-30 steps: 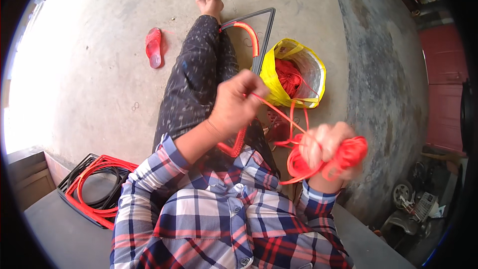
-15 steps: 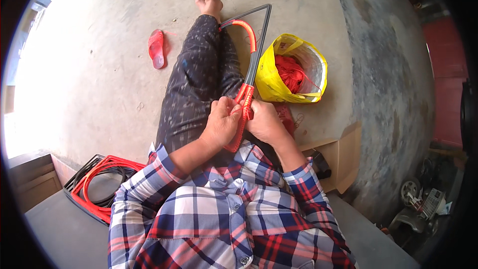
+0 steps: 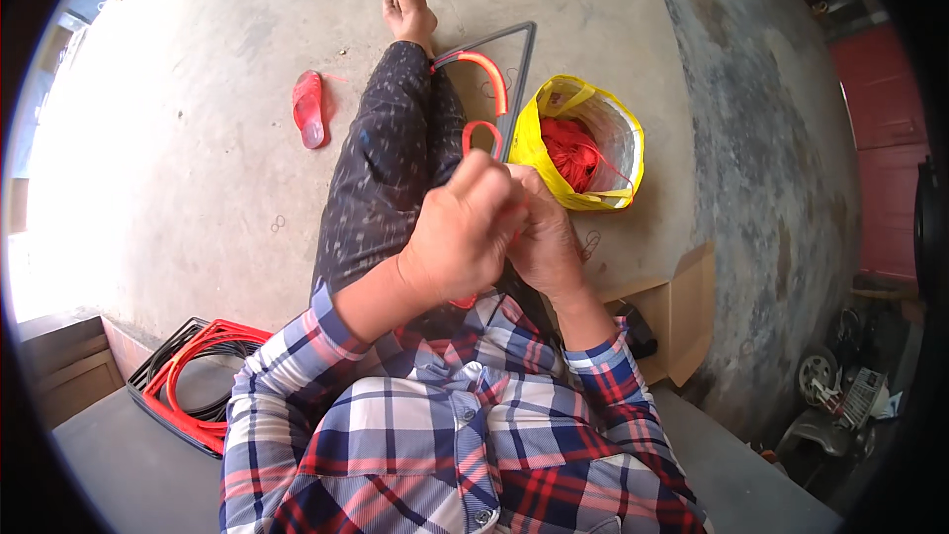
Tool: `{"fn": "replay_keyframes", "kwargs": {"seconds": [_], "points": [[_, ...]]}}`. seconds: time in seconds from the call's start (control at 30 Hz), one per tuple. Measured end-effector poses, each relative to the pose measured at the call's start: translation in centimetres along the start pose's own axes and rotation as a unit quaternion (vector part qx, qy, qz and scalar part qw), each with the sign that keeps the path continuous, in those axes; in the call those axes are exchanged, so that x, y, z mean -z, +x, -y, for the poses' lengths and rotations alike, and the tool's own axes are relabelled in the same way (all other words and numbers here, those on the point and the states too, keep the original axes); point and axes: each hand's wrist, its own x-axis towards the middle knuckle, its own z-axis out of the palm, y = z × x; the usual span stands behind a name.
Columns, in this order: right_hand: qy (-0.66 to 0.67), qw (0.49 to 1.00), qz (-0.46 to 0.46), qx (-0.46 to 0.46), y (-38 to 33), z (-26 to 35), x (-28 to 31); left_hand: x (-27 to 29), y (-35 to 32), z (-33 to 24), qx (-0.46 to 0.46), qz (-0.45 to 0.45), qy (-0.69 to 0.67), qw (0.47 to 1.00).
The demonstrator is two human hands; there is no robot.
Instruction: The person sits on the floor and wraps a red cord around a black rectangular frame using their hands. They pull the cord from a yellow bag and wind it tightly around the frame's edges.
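A black frame (image 3: 530, 49) with bent corners runs from beside my outstretched leg back to my hands. Orange-red wrapping covers its curved inner bar (image 3: 491, 79). My right hand (image 3: 546, 237) is closed around the near part of the frame, most of which the hands hide. My left hand (image 3: 463, 227) is raised in front of it, fingers curled and smeared by motion; what they pinch is hidden. A red loop (image 3: 481, 129) stands up just beyond its knuckles. Some red shows between the hands, and a red end (image 3: 463, 302) pokes out below my left wrist.
Right of the frame stands a yellow bag (image 3: 539, 153) holding red cord (image 3: 570, 150). A red slipper (image 3: 308, 109) lies on the floor to the left. Red and black frames (image 3: 188, 376) are stacked by my left elbow; an open cardboard box (image 3: 682, 321) sits right.
My left hand has lifted up from the wrapped section and now covers much of it. A red loop has appeared above the hands. The right hand has risen slightly too.
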Motion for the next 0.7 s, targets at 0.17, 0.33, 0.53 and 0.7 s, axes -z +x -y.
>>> {"fn": "replay_keyframes", "kwargs": {"seconds": [0.17, 0.33, 0.53, 0.7], "points": [[0.141, 0.969, -0.114, -0.169, -0.6, 1.5, 2.9, 2.0, 0.0, 4.5, 0.438, -0.045, -0.534, 0.722], [0.412, 0.868, -0.276, 0.005, -0.3, 1.5, 13.2, -0.3, -0.5, 4.7, 0.462, -0.048, -0.345, 0.816], [0.324, 0.852, -0.394, -0.119, -2.4, -1.5, 17.2, -2.4, -1.8, 6.6, 0.465, 0.0, -0.304, 0.831], [0.28, 0.9, -0.137, -0.306, -2.8, -3.7, 5.0, -4.6, -2.2, 8.3, 0.458, 0.001, -0.308, 0.834]]}}
